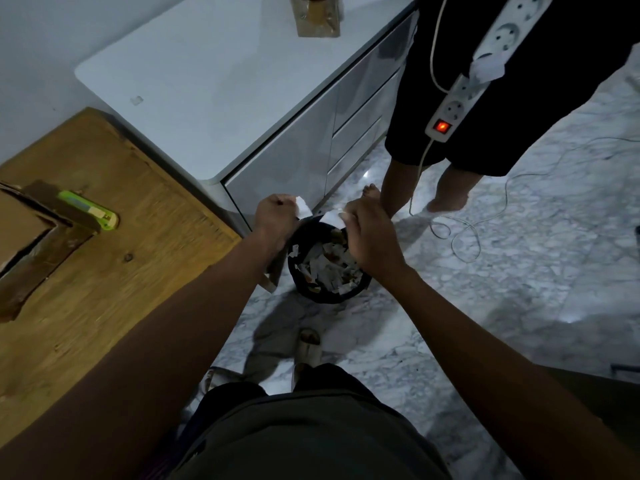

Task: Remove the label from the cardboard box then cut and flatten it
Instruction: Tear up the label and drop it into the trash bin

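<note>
Both my hands reach out over a black waste bin (313, 295) on the floor, which holds several torn paper scraps. My left hand (275, 218) pinches one white piece of the label (303, 207). My right hand (369, 237) pinches another white label piece (331, 216). The two pieces are apart, just above the bin's far rim. The cardboard box (24, 230) lies on the wooden table (104, 289) at the far left, partly out of frame. A green utility knife (88, 209) rests beside it on the table.
A white cabinet (214, 84) with drawers stands behind the bin, with a taped brown package (316, 15) on top. Another person (450, 133) stands barefoot at the back right, holding a white power strip (485, 67) whose cable (464, 233) trails on the marble floor.
</note>
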